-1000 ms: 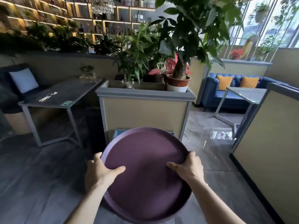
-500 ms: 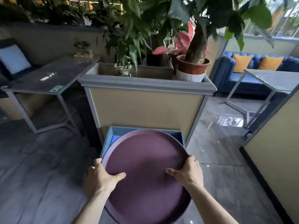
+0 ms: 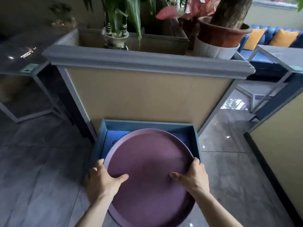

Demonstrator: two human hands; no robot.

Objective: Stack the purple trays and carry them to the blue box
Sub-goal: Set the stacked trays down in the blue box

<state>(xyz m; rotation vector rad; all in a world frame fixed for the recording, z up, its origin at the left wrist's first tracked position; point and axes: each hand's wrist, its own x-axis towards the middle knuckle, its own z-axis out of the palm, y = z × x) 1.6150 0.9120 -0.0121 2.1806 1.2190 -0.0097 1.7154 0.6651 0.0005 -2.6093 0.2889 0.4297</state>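
Observation:
A round purple tray (image 3: 149, 161) fills the lower middle of the head view, held level above the floor. My left hand (image 3: 101, 181) grips its left rim with the thumb on the tray's inner face. My right hand (image 3: 193, 177) grips the right rim the same way. Whether more trays lie stacked beneath the top one is hidden. The blue box (image 3: 147, 125) sits open on the floor straight ahead, against a beige planter wall. The tray's far half hangs over the box's opening and covers most of its inside.
A beige planter partition with a grey ledge (image 3: 147, 63) stands right behind the box, with potted plants (image 3: 219, 31) on top. A dark table (image 3: 21, 53) stands at left, a glass table (image 3: 282, 58) and a blue sofa at right. A beige wall (image 3: 282, 145) closes the right side.
I have moved closer to the planter and the view has tilted down. The blue box has come into fuller sight, and the tray now hangs over it. Both hands keep their grip.

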